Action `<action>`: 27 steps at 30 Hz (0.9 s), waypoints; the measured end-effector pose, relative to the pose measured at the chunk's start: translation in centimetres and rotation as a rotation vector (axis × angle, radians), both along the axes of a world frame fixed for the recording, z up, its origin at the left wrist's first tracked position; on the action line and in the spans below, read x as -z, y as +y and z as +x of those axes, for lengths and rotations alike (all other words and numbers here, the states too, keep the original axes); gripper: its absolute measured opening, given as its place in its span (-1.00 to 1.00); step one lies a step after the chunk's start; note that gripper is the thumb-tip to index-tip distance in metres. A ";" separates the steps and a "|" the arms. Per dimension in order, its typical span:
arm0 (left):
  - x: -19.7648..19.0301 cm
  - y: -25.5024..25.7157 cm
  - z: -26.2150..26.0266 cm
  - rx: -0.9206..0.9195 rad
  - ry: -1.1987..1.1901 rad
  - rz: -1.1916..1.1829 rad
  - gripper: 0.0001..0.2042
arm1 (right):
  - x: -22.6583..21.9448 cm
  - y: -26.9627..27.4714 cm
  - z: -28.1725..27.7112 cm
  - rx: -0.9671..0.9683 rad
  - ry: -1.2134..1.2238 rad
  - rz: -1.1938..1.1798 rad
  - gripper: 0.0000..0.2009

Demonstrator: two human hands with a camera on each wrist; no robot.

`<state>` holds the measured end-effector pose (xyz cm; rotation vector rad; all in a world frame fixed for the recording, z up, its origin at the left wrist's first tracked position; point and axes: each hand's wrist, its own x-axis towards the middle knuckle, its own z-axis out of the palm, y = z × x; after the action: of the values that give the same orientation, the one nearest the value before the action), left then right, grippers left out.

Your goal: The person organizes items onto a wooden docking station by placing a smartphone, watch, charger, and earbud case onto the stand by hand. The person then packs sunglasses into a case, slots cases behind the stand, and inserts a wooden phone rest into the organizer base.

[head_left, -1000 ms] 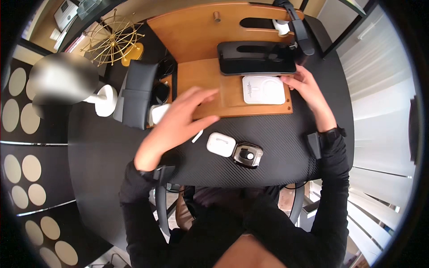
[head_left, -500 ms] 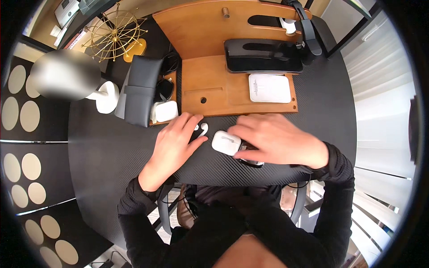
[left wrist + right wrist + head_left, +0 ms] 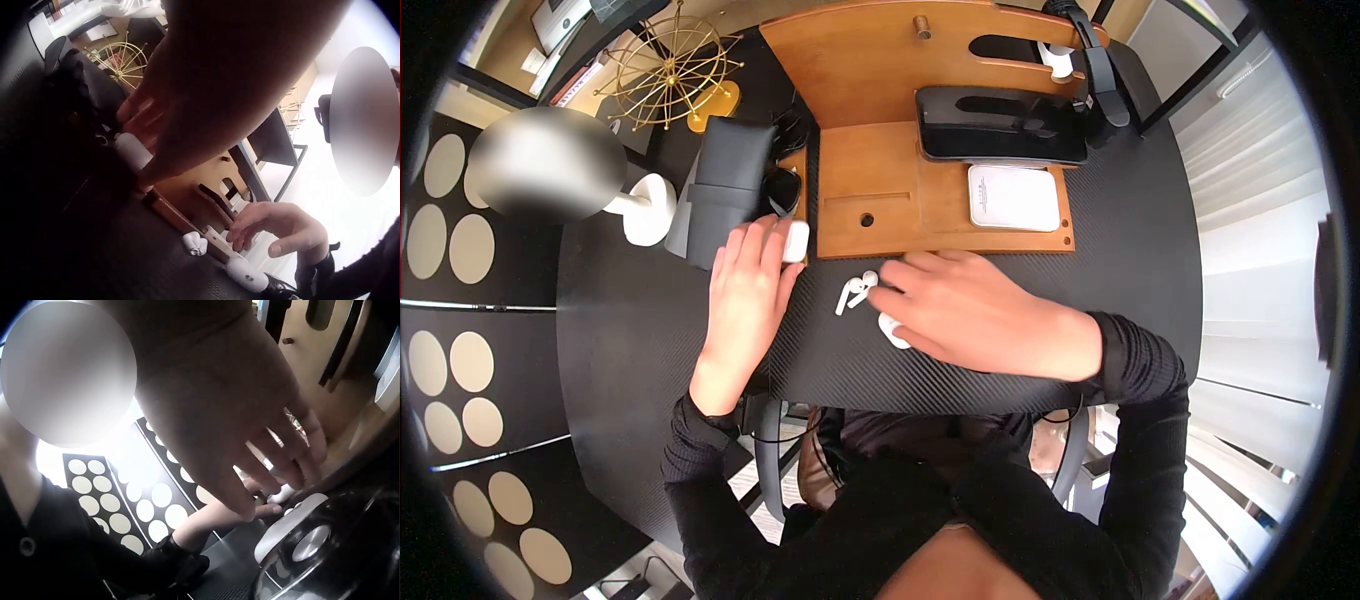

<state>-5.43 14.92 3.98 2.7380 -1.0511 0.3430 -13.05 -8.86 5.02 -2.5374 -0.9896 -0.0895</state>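
Note:
My left hand [image 3: 745,275] is at the left tray, its thumb and fingers around a small white rounded case [image 3: 798,243]. In the left wrist view that white case [image 3: 133,152] shows between thumb and fingers. Two white earbuds [image 3: 856,287] lie together on the black desk. My right hand [image 3: 985,315] hovers just right of them, fingers loosely bent and spread, holding nothing. Below it a white earbud case [image 3: 891,330] is partly covered. The right wrist view shows a dark see-through case with a round silver disc [image 3: 310,542] under that hand; the head view hides it.
A brown wooden organizer [image 3: 860,240] spans the back, bearing a black phone-like slab [image 3: 1000,125] and a white flat box [image 3: 1013,197]. Headphones [image 3: 1100,85] hang at its right. Left are sunglasses [image 3: 781,190], a grey folded pouch [image 3: 725,195], a white lamp base [image 3: 650,210] and a gold wheel ornament [image 3: 670,70].
My right hand came from the organizer's right side to the cases, then slid slightly left toward the earbuds. My left hand left the earbuds, now together, and moved left to the tray's white case.

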 end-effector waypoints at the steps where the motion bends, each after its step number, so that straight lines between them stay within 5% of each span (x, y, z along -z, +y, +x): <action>1: 0.1 0.0 0.1 0.029 -0.012 0.000 -0.58 | 0.4 0.5 0.6 0.006 0.000 0.000 -0.80; 11: 0.4 0.6 0.2 0.107 0.390 -0.346 -0.57 | 3.9 3.6 4.9 -0.198 -0.134 0.019 -0.93; 13: 0.5 0.7 0.3 -0.182 1.113 -0.557 -0.62 | 3.8 3.2 5.1 -0.181 -0.104 -0.022 -0.95; 14: 1.5 1.2 0.6 -0.063 1.191 -0.667 -0.69 | 3.6 3.0 5.2 -0.182 -0.105 -0.023 -0.95; 20: 2.9 1.1 0.8 0.148 1.549 -1.178 -0.67 | 2.8 1.9 4.9 -0.108 0.001 -0.022 -0.94; 23: 3.4 1.0 1.2 0.149 1.726 -1.265 -0.62 | 1.6 1.3 4.5 -0.060 0.042 0.042 -0.90; 26: 3.9 1.0 1.2 0.167 1.636 -1.145 -0.66 | -1.1 0.3 4.0 -0.025 0.110 -0.051 -0.82; 27: 4.2 1.1 1.1 0.176 1.596 -1.078 -0.66 | -2.0 0.2 3.7 -0.064 0.157 0.100 -0.84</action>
<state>-4.36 16.04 -0.24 1.1751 -0.3380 -0.8949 -9.30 -8.66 6.98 -2.3790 -0.9787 0.0751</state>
